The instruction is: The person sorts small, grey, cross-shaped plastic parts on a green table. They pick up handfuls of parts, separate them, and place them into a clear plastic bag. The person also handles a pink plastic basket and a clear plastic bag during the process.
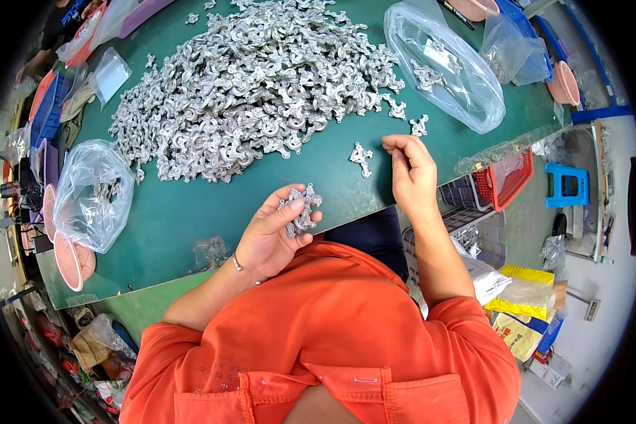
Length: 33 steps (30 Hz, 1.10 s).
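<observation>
My left hand (270, 237) is closed around several small grey metal cross-shaped castings (302, 210), held over the near edge of the green table. Over the table to the right, my right hand (411, 173) has its fingers bent and close together, and I see nothing in them. One loose cross-shaped casting (361, 160) lies just left of its fingertips, and another casting (419, 126) lies just beyond them. A large heap of the same grey castings (254, 92) covers the middle and far part of the table.
A clear plastic bag (473, 106) with some castings lies at the far right; another clear bag (95, 191) is at the left. A pink basket (74, 261) sits at the left edge. Right of the table are a red basket (505, 184) and a blue stool (567, 186).
</observation>
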Motion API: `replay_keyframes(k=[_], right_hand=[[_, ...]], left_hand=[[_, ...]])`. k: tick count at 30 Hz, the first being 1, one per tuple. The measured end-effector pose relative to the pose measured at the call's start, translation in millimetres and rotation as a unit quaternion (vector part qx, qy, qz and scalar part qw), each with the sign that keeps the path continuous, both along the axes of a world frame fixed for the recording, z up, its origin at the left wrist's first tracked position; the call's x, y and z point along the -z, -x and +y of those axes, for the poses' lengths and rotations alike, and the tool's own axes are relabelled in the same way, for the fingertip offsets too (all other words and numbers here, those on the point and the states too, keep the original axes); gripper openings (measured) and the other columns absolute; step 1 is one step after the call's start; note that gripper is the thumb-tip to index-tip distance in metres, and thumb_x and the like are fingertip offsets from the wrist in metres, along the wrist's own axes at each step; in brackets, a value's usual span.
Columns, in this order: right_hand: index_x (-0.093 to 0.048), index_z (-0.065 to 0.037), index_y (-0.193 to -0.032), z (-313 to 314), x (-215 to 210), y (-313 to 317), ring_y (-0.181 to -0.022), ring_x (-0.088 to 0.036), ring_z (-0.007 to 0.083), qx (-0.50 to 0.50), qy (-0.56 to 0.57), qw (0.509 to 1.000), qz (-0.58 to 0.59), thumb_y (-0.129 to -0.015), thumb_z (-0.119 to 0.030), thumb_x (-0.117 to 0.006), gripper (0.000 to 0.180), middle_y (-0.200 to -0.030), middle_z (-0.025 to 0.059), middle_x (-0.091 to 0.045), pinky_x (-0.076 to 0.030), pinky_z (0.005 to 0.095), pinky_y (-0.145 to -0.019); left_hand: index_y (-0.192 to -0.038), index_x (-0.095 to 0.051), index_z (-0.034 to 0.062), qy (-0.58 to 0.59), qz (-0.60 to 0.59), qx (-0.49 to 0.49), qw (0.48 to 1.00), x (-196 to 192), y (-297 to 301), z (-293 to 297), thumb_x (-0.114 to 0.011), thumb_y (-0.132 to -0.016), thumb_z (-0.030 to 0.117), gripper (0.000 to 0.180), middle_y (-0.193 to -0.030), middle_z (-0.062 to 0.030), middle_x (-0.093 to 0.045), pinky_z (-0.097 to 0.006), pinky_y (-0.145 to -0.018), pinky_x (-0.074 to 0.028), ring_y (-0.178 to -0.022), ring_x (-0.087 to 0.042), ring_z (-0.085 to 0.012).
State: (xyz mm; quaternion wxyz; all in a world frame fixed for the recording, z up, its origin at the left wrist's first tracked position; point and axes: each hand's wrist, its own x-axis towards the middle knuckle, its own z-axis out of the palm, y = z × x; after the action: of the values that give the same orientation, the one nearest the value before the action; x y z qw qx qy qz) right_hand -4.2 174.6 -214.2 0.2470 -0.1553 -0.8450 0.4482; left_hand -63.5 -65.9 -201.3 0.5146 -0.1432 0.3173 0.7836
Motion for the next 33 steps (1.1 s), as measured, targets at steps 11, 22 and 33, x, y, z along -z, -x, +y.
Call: replay_keyframes(k=[11, 22, 33], right_hand=[[-0.062, -0.004, -0.096, -14, -1, 3, -0.085, -0.056, 0.026, -0.041, -0.216, 0.975, -0.041, -0.075, -0.013, -0.071, 0.024, -0.094, 0.0092, -0.058, -0.044, 0.0368, -0.073], [-0.063, 0.0, -0.092, 0, -13, 14, -0.093, -0.056, 0.034, 0.025, -0.288, 0.955, 0.066, -0.077, -0.005, -0.063, 0.016, -0.096, 0.0164, -0.061, -0.046, 0.0409, -0.08], [-0.062, 0.001, -0.097, 30, -21, -5, -0.068, -0.059, 0.025, 0.034, -0.053, 0.996, -0.064, -0.085, 0.005, -0.051, 0.016, -0.089, 0.0154, -0.059, -0.049, 0.0322, -0.063]], left_hand=[[-0.117, -0.05, 0.0128, -0.012, 0.012, 0.001, 1.0, 3, 0, 0, -0.052, -0.094, 0.016, 0.023, -0.113, -0.0089, -0.059, -0.03, -0.068, -0.056, -0.096, -0.061, -0.0213], [-0.118, -0.05, 0.0133, -0.02, 0.001, -0.001, 1.0, 2, 1, -1, -0.056, -0.09, 0.01, 0.029, -0.115, -0.0106, -0.057, -0.03, -0.066, -0.057, -0.098, -0.061, -0.0212], [-0.112, -0.052, 0.013, -0.058, -0.038, -0.037, 0.997, 3, 3, -1, -0.056, -0.089, 0.008, 0.023, -0.107, -0.0089, -0.059, -0.027, -0.059, -0.053, -0.089, -0.061, -0.0177]])
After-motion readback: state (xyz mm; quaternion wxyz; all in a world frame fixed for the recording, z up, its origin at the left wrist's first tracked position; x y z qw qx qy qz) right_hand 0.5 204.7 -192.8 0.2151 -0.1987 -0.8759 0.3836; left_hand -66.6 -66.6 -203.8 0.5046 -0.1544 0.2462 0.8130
